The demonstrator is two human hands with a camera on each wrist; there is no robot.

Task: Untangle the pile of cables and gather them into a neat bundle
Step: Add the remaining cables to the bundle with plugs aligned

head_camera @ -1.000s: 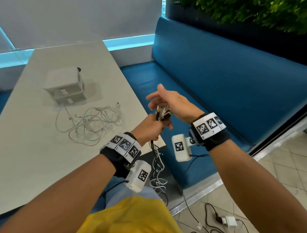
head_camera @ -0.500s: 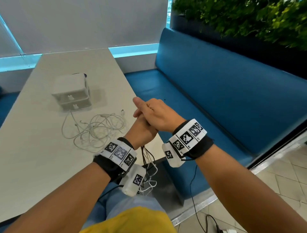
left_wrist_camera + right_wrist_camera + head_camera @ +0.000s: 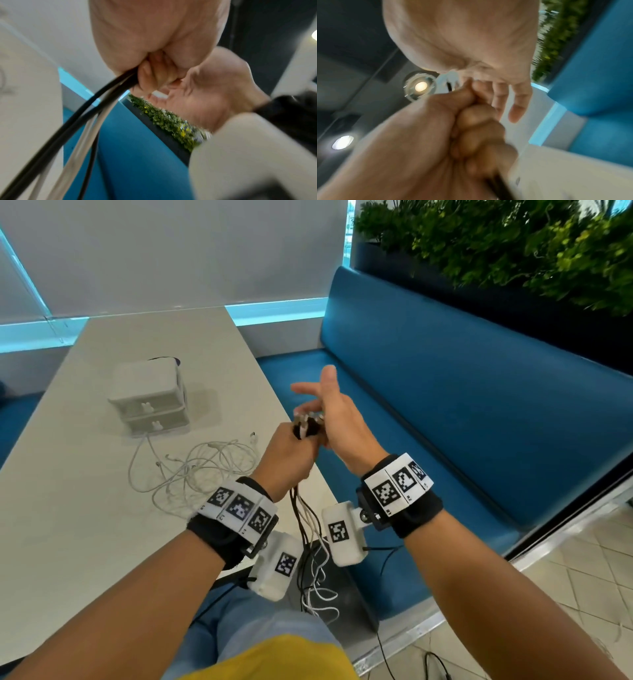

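A bunch of black and white cables (image 3: 310, 525) is gripped in the fist of the left hand (image 3: 286, 460), raised past the near right corner of the table (image 3: 51, 559); the plug ends (image 3: 308, 421) stick out above the fist and the strands hang down toward the lap. The right hand (image 3: 337, 422) is held against the plugs, its fingers (image 3: 303, 388) extended and loose. Farther left on the table, a white cable tangle (image 3: 195, 470) is seen, with a small white drawer box (image 3: 150, 398) beyond it.
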